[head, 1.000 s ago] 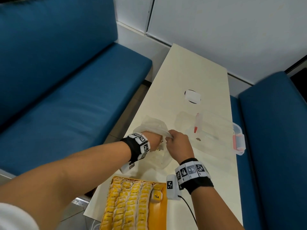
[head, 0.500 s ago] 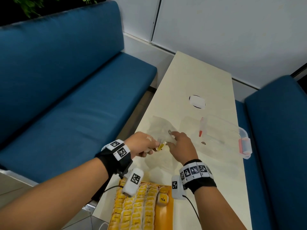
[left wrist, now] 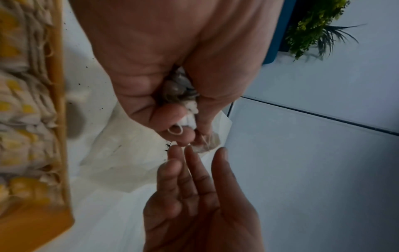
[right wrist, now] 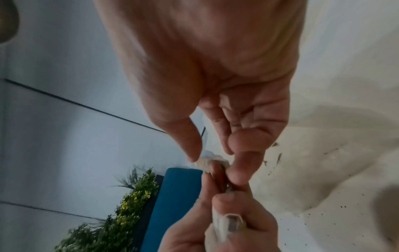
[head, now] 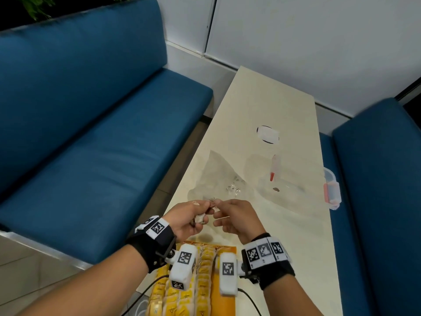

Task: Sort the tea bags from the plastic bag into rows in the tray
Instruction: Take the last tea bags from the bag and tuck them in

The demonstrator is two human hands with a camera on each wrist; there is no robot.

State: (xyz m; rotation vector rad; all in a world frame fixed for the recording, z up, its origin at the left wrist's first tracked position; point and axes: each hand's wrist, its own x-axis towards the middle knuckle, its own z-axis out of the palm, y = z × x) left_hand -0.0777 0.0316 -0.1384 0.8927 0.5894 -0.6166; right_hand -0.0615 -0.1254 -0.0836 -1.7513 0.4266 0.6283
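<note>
My left hand (head: 193, 218) is curled around a crumpled bunch of tea bags (left wrist: 179, 92), just above the tray's far end. My right hand (head: 232, 216) meets it fingertip to fingertip, and its thumb and fingers pinch the corner of one tea bag (right wrist: 212, 159) sticking out of the left fist. The clear plastic bag (head: 218, 174) lies slack on the table just beyond both hands. The orange tray (head: 229, 302) sits at the near table edge under my wrists. Rows of yellow-tagged tea bags (head: 205, 281) fill its left part.
A clear plastic box (head: 296, 185) with red latches stands at the right table edge. A white round patch (head: 267, 134) lies farther back. Blue benches (head: 91, 133) flank the narrow table (head: 262, 99) on both sides. Tea crumbs dot the table top (right wrist: 323, 213).
Both hands have come out of the plastic bag and drawn back toward me. The left hand now holds tea bags, and the bag has settled flat on the table.
</note>
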